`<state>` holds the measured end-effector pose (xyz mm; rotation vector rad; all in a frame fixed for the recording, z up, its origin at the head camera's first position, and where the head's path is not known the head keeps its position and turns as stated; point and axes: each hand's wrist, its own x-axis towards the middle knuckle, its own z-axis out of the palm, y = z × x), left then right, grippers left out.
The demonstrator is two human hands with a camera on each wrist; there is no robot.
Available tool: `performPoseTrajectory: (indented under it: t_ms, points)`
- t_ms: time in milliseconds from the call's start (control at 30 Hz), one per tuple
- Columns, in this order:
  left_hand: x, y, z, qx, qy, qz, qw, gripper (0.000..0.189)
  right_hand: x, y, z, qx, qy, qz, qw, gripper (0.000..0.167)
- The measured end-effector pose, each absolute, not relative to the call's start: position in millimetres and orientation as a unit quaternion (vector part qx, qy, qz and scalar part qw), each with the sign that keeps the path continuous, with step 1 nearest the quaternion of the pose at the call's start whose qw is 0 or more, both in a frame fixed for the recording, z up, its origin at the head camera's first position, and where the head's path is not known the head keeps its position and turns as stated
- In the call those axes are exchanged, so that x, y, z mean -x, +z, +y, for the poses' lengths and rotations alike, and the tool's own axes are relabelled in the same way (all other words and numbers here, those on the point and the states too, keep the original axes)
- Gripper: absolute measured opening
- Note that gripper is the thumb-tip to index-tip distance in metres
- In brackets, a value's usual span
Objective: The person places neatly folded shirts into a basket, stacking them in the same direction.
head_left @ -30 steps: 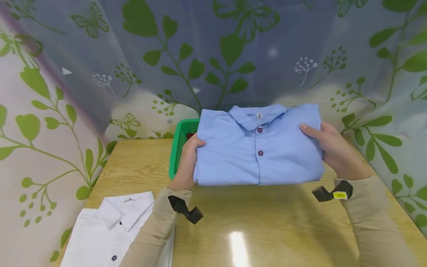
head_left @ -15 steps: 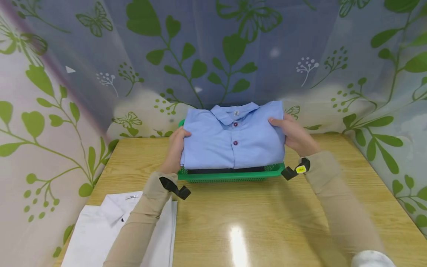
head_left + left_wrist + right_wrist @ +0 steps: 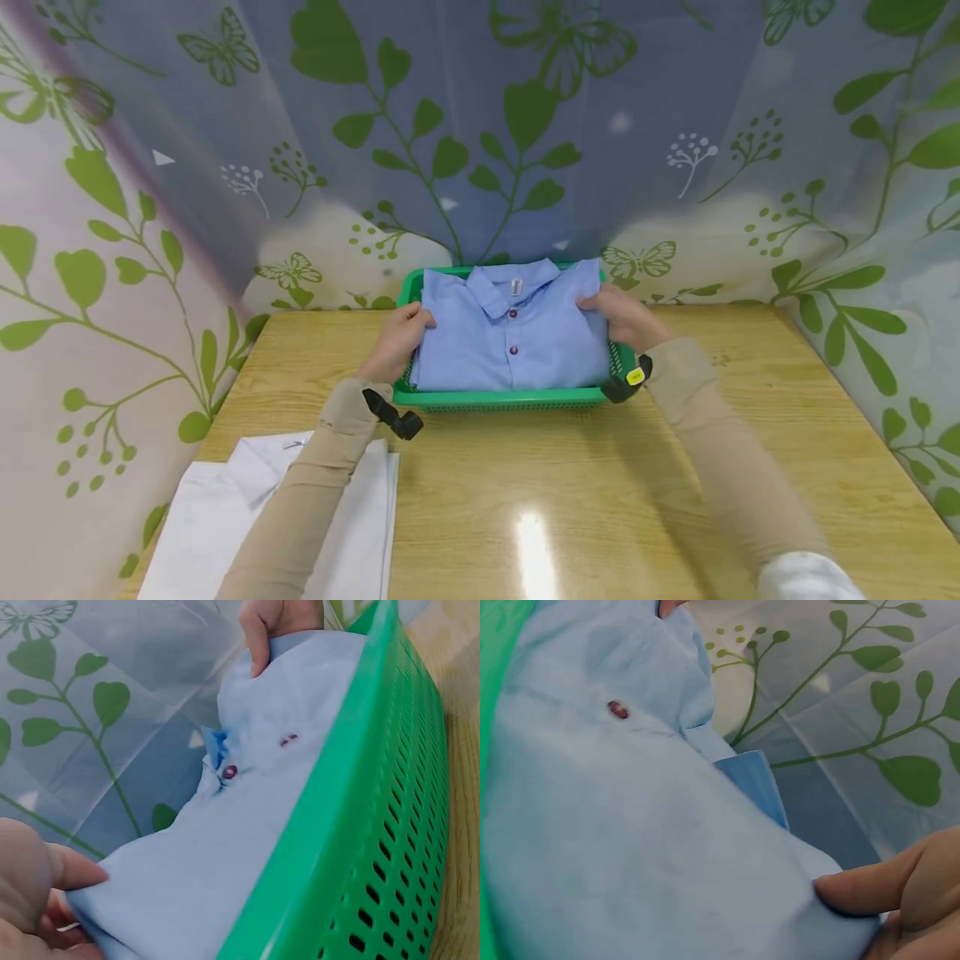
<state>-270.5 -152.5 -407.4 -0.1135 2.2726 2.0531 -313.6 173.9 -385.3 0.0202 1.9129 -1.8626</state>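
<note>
A folded light blue shirt [image 3: 480, 346] with dark red buttons lies inside the green plastic basket [image 3: 517, 398], collar toward the back wall. My left hand [image 3: 400, 340] pinches its left edge, thumb on top, at the basket's left side. On the opposite edge my right hand [image 3: 626, 317] grips the cloth in the same way. The left wrist view shows the left thumb and fingers [image 3: 79, 870] around a corner of the shirt [image 3: 202, 855]. In the right wrist view the right thumb [image 3: 855, 891] presses on the shirt [image 3: 645, 825]. Whatever lies under the shirt is hidden.
A folded white shirt [image 3: 360, 508] lies on the wooden table [image 3: 600, 500] at the front left, partly covered by the left forearm. A patterned curtain [image 3: 465, 125] with green leaves and butterflies stands close behind the basket.
Both hands have carried the blue shirt left and then lowered it into the green basket. The basket, partly covered by the shirt earlier, now shows its rim around it.
</note>
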Motion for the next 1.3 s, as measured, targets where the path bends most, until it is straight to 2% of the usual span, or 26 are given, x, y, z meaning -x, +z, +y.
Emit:
performPoseTrajectory:
  t_ms: [167,333,467,567,633,800,933,1000,1200,1233,1300]
  points:
    - [267,-409,-156,0.016,0.636,0.765,0.099,0.033,315,-397,173,-0.009,-0.681,0.678,0.276,0.061]
    - [266,-406,-156,0.006,0.576,0.807,0.127,0.029,316,-404,170,-0.028,-0.684,0.680,0.263,0.062]
    - [268,-402,-153,0.025,0.557,0.818,0.142,0.010,318,-405,168,-0.045,-0.689,0.674,0.263,0.068]
    - [271,-398,-151,0.042,0.571,0.807,0.145,0.050,319,-405,168,-0.053,-0.699,0.660,0.268,0.074]
    - [274,-395,-150,0.040,0.571,0.805,0.155,0.061,319,-404,169,-0.056,-0.705,0.654,0.270,0.075]
    - [282,-391,-150,0.028,0.563,0.801,0.201,0.055,319,-402,167,-0.054,-0.713,0.653,0.250,0.076]
    - [289,-394,-146,0.054,0.579,0.790,0.194,0.060,320,-400,165,-0.057,-0.721,0.654,0.221,0.077]
    - [291,-396,-145,0.062,0.583,0.789,0.184,0.059,319,-399,165,-0.055,-0.717,0.658,0.224,0.077]
    - [295,-403,-140,0.087,0.573,0.795,0.181,0.031,318,-400,168,-0.028,-0.693,0.669,0.266,0.067]
    - [295,-405,-140,0.091,0.567,0.798,0.184,0.029,318,-400,169,-0.023,-0.691,0.670,0.269,0.064]
    - [297,-408,-138,0.094,0.563,0.799,0.188,0.038,318,-401,170,-0.014,-0.691,0.670,0.270,0.060]
